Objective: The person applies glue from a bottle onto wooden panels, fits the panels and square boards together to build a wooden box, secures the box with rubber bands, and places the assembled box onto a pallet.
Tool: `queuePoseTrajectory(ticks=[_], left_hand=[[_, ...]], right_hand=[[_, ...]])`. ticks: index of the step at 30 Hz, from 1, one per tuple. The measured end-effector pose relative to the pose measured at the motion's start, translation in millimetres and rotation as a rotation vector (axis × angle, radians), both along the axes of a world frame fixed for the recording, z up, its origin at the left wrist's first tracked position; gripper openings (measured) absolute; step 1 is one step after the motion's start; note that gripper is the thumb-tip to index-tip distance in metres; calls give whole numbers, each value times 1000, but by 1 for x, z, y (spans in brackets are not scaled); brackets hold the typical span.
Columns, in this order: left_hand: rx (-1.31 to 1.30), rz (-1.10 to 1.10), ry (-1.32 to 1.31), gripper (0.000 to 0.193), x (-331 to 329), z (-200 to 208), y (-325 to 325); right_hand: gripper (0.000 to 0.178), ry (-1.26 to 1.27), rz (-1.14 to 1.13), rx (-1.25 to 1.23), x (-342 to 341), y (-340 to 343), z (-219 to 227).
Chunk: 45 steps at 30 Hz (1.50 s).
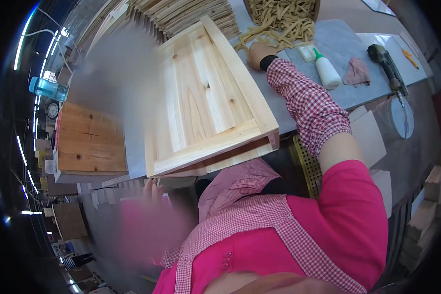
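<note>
A pale pine box-like piece point(201, 93) with a framed panel lies tilted on the table in front of me. My right hand point(260, 55), in a black wristband and checked sleeve cover, reaches past its right edge. It is curled beside a heap of flat tan strips point(284, 22); its fingertips are hidden, and what it holds cannot be made out. My left hand point(153, 190) is just below the near left corner of the piece. Its fingers look bent together around something thin and too small to name. A blur covers the rest of that hand.
Right of my right arm are a white glue bottle point(327, 71) with a green tip, a pink cloth point(357, 72), a power tool point(388, 66) and a clear round container point(401, 117). Stacked thin boards point(186, 14) stand behind. A brown wooden box point(90, 139) sits at left.
</note>
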State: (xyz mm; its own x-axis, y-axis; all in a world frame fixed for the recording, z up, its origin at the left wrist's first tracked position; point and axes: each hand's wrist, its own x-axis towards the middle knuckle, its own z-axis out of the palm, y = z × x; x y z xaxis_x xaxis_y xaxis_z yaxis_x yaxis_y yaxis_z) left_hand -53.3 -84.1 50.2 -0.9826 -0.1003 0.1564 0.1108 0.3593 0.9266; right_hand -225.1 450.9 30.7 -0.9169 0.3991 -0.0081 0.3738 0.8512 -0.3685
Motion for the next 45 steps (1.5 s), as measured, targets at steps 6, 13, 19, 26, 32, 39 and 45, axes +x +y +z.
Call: queuePoseTrajectory(ticks=[6, 13, 19, 26, 32, 39, 45], left_hand=[[138, 92, -140, 36, 1, 16, 8], [120, 49, -17, 34, -34, 43, 9], [0, -168, 352, 38, -61, 128, 58], [-431, -329, 1162, 63, -25, 219, 142], [-209, -609, 903, 29, 16, 188, 115], [561, -1244, -53, 19, 48, 148, 61], [-698, -671, 859, 14, -43, 150, 25]], right_hand=[[42, 171, -92, 31, -46, 70, 32], [28, 46, 399, 166, -42, 138, 199], [22, 584, 388, 170, 7, 65, 269], [21, 757, 1137, -84, 162, -157, 289], [21, 558, 1252, -234, 253, -217, 228], [13, 405, 1207, -196, 294, -154, 167], [16, 725, 613, -143, 274, -16, 171]])
